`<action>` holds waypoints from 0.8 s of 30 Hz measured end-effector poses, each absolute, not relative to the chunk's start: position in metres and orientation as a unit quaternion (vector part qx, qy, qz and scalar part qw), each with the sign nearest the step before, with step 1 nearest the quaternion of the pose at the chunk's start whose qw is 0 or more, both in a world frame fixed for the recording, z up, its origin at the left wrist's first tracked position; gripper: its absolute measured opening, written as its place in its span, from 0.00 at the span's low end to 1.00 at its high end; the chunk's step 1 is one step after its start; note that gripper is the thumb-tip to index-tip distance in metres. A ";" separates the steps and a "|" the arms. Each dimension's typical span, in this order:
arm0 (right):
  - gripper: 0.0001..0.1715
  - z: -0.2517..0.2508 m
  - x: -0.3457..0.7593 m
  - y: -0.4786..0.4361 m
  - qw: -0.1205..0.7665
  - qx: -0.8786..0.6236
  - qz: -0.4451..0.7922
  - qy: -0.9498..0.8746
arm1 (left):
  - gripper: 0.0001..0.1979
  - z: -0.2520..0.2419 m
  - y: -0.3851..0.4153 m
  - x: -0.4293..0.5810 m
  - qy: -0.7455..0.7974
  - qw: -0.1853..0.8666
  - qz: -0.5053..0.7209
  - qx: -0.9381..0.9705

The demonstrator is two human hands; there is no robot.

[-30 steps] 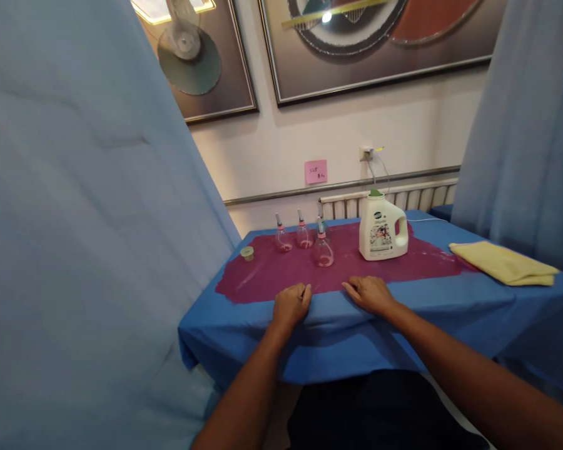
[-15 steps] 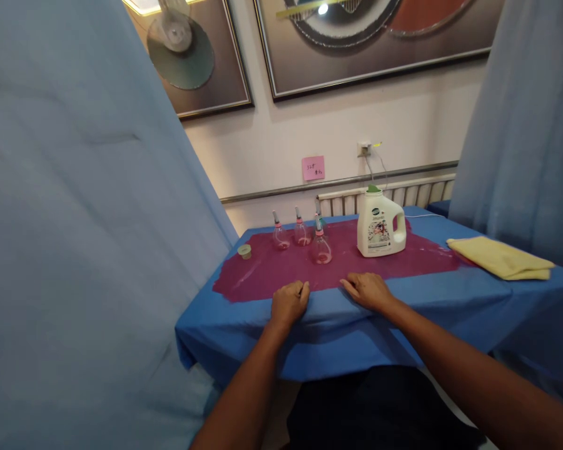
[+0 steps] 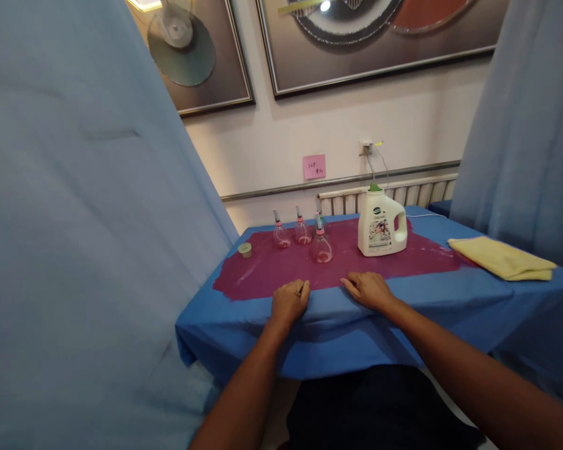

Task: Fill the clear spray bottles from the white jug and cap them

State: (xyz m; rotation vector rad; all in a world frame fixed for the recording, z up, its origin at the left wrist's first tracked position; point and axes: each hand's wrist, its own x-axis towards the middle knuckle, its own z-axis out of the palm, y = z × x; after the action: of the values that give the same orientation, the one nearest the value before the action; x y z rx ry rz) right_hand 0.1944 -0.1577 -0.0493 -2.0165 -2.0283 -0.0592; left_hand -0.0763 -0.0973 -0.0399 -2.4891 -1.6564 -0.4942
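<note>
My left hand (image 3: 289, 302) rests as a loose fist on the front edge of the blue-covered table (image 3: 338, 315). To its right, my right hand (image 3: 366, 290) lies on the same edge, fingers curled under and thumb pointing inward. I see nothing held in either one. Beyond them, several small clear bottles with pink collars stand upright, the nearest bottle (image 3: 323, 249) holding a little pink at its bottom. A white jug (image 3: 376, 240) with a handle, a printed label and a green piece at its mouth stands behind my right hand. Neither hand touches these.
A dark pink patch (image 3: 263, 275) covers the table's middle. A small round cup (image 3: 244, 250) sits at the left, a folded yellow cloth (image 3: 502, 257) at the right. Blue curtains (image 3: 98, 219) hang on both sides. Behind are a radiator (image 3: 342, 203) and a wall socket (image 3: 365, 148).
The view has shifted very slightly. Both hands stay in place on the table edge, and the bottles, jug and cloth have not moved.
</note>
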 end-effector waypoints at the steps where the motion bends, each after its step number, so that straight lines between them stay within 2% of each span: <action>1: 0.32 -0.049 0.195 -0.158 0.140 -0.697 -0.020 -0.703 | 0.22 -0.040 -0.097 -0.076 -0.546 0.055 -0.163 -0.820; 24: 0.30 -0.044 0.193 -0.161 0.136 -0.697 -0.015 -0.703 | 0.22 -0.032 -0.102 -0.075 -0.542 0.037 -0.169 -0.823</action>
State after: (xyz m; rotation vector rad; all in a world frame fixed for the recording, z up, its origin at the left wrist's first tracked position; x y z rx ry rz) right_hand 0.1932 -0.1613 -0.0440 -2.0193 -2.0363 -0.0428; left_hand -0.0745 -0.1021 -0.0317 -2.5260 -1.6627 -0.5200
